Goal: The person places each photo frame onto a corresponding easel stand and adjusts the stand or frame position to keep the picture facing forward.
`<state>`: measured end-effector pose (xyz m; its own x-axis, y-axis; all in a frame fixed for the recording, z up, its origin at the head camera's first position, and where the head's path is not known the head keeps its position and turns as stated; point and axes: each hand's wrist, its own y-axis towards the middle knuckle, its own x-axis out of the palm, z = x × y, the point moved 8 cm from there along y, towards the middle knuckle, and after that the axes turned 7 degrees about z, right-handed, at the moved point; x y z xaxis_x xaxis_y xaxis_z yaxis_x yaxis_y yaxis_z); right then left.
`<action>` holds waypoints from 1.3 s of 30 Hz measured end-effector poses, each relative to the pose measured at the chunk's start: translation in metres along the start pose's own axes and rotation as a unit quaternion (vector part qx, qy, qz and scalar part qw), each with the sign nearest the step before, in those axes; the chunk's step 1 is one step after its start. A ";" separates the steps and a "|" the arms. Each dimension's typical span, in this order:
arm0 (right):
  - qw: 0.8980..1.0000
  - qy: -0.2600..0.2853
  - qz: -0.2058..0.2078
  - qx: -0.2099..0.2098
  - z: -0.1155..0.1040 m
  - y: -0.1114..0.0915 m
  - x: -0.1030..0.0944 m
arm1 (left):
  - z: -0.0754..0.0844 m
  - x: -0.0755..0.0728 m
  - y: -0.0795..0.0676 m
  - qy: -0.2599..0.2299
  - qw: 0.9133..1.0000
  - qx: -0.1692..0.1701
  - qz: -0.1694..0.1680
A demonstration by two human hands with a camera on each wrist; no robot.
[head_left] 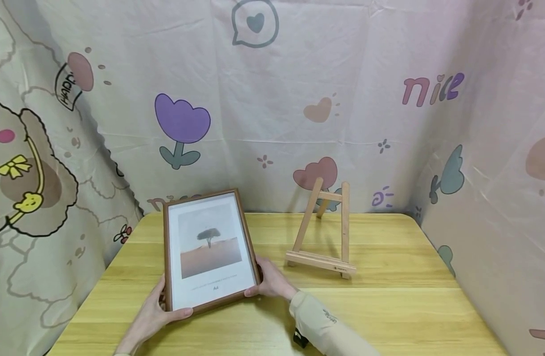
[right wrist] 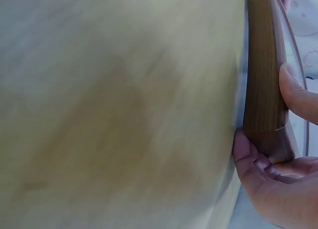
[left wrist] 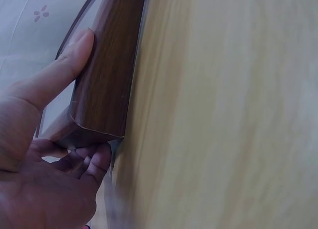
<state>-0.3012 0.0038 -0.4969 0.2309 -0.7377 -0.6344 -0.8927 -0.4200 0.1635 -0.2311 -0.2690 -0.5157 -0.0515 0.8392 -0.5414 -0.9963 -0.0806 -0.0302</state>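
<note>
A brown wooden picture frame (head_left: pixel 210 247) with a tree print under its glass is tilted above the left part of the table. My left hand (head_left: pixel 152 311) grips its lower left corner, thumb on the front edge. At the lower right corner my right hand (head_left: pixel 272 282) holds it the same way. In the left wrist view the fingers curl under the frame's corner (left wrist: pixel 107 90). The right wrist view has the fingertips beneath the other corner (right wrist: pixel 268 105), thumb on the front. To the right stands a small wooden easel (head_left: pixel 321 259) with a ledge across its front.
The light wood table (head_left: pixel 388 306) carries the easel on its right half. A printed fabric backdrop (head_left: pixel 263 99) hangs behind and on both sides, close to the table's back edge. A small black object (head_left: pixel 300 338) shows under the right sleeve.
</note>
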 end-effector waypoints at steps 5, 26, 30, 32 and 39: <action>1.000 -0.004 0.006 -0.011 -0.002 -0.001 -0.002 | 0.000 0.001 0.000 -0.026 1.000 -0.001 0.002; 0.999 -0.006 0.045 0.018 -0.001 -0.007 -0.013 | 0.005 -0.004 0.000 0.029 0.999 0.008 0.030; 0.999 -0.005 0.052 0.013 0.000 -0.008 -0.015 | 0.010 -0.004 0.001 0.030 0.999 0.016 0.039; 0.998 -0.005 0.056 0.012 0.001 -0.009 -0.016 | 0.012 -0.004 0.001 0.027 0.998 0.021 0.043; 0.997 -0.002 0.072 0.002 0.001 -0.012 -0.023 | 0.018 -0.003 0.001 0.037 0.997 0.033 0.062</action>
<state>-0.2964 0.0268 -0.4850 0.0978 -0.7880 -0.6079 -0.9182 -0.3070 0.2503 -0.2331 -0.2616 -0.4988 -0.1720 0.7832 -0.5975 -0.9850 -0.1436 0.0954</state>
